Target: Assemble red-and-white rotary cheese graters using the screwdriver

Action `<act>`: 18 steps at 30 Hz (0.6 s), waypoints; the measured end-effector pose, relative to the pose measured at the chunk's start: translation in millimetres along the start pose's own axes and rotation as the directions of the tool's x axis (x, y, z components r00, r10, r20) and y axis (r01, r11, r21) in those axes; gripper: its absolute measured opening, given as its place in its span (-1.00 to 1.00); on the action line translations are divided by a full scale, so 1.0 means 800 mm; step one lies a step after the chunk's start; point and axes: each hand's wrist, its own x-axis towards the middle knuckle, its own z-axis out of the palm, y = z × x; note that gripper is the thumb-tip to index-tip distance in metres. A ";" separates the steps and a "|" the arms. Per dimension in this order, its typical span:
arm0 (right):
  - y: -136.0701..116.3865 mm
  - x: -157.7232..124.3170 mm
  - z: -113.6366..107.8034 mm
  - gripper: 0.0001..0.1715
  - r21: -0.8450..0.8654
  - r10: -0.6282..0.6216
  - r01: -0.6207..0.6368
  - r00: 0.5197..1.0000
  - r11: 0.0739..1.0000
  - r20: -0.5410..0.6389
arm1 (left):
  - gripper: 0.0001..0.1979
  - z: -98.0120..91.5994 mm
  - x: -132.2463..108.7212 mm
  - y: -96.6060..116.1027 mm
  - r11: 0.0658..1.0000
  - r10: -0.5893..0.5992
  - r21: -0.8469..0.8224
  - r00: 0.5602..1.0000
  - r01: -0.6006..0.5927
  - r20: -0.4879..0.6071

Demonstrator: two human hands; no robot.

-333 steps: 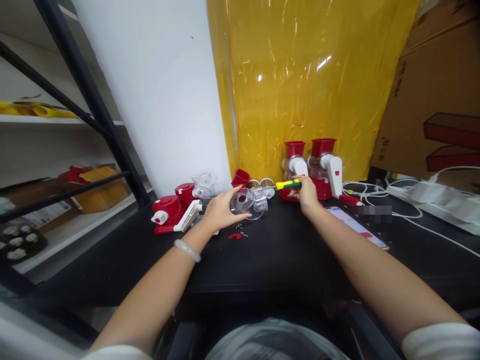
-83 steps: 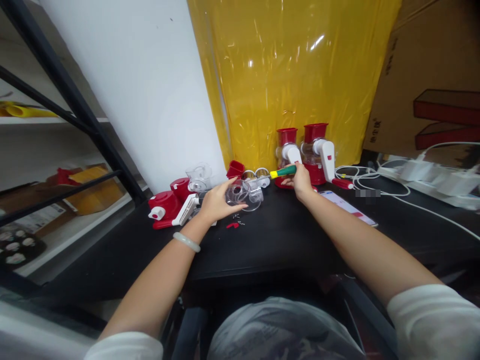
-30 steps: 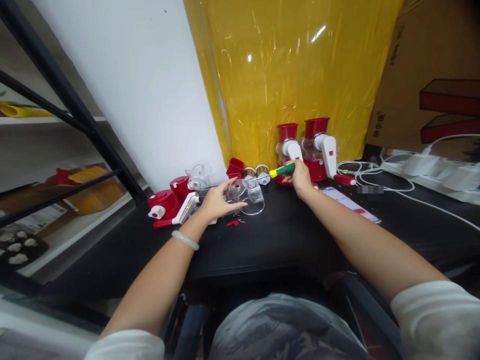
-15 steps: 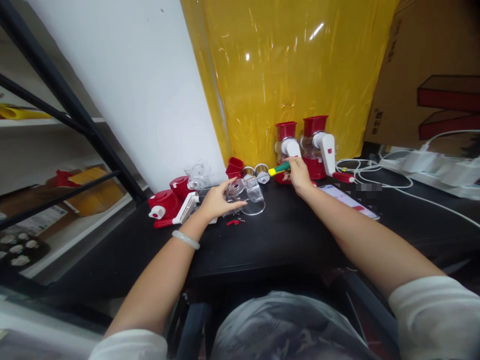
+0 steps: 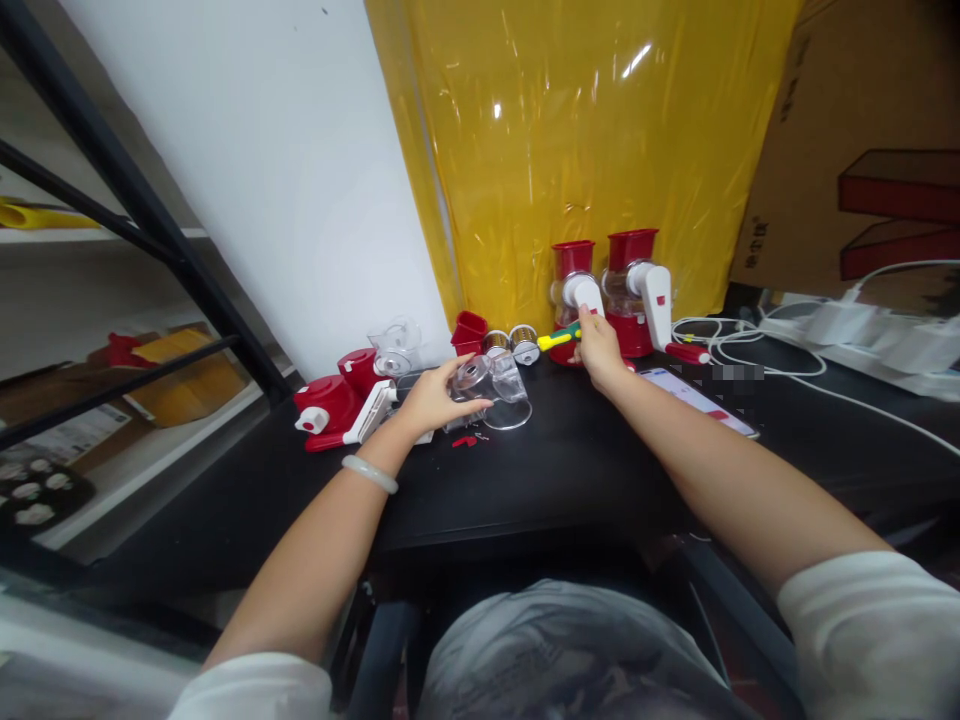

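Observation:
My left hand (image 5: 435,402) grips a clear plastic housing (image 5: 504,382) at its left side, thumb in front and fingers behind. The housing lies on the black table. In my right hand (image 5: 598,350) is a screwdriver (image 5: 559,341) with a green and yellow handle; its thin shaft points left, and the tip meets the upper right part of the housing. Small red pieces (image 5: 465,441) and tiny metal bits lie just in front of the housing. Behind it are a red hopper (image 5: 469,332) and two grater drums (image 5: 524,345).
Two assembled red and white rotary graters (image 5: 634,290) stand at the back right. Red base parts (image 5: 324,408) with a white crank lie at left. A phone (image 5: 697,400), white cables (image 5: 750,345) and a power strip (image 5: 862,335) occupy the right side. A black shelf frame (image 5: 172,250) borders the left.
My right hand's fingers have shifted slightly on the screwdriver handle. The housing and my left hand stay almost where they were.

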 end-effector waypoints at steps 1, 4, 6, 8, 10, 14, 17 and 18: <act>-0.003 -0.002 0.001 -0.62 -0.007 0.030 -0.030 0.999 1.000 -0.017 | -0.19 0.001 0.000 -0.001 1.000 -0.005 -0.009 1.000 0.004 -0.002; -0.011 -0.006 0.004 -0.72 0.056 0.115 -0.115 0.993 0.992 -0.006 | -0.19 0.002 0.000 -0.002 0.999 -0.027 -0.020 1.000 0.027 -0.001; -0.014 -0.008 0.004 -0.75 0.104 0.130 -0.130 0.991 0.986 0.007 | -0.19 0.002 0.001 -0.002 0.999 -0.036 -0.019 0.999 0.036 0.009; -0.015 -0.009 0.005 -0.77 0.100 0.116 -0.116 0.993 0.988 -0.001 | -0.18 0.002 0.001 -0.001 0.999 -0.034 -0.023 0.999 0.034 0.013; -0.014 -0.009 0.005 -0.80 0.074 0.094 -0.093 0.996 0.993 -0.004 | -0.17 0.001 0.001 0.000 0.999 -0.026 -0.032 1.000 0.026 0.011; -0.010 -0.007 0.005 -0.83 0.052 0.074 -0.073 0.997 0.996 -0.008 | -0.18 0.001 0.000 -0.001 0.999 -0.019 -0.037 1.000 0.020 0.011; -0.006 -0.005 0.005 -0.76 0.015 0.026 -0.025 0.999 1.000 -0.021 | -0.18 0.001 0.001 -0.003 0.999 -0.021 -0.035 1.000 0.022 0.019; -0.004 -0.004 0.004 -0.73 -0.001 0.004 -0.005 1.000 1.000 -0.023 | -0.18 0.002 0.001 -0.004 0.999 -0.019 -0.035 1.000 0.020 0.023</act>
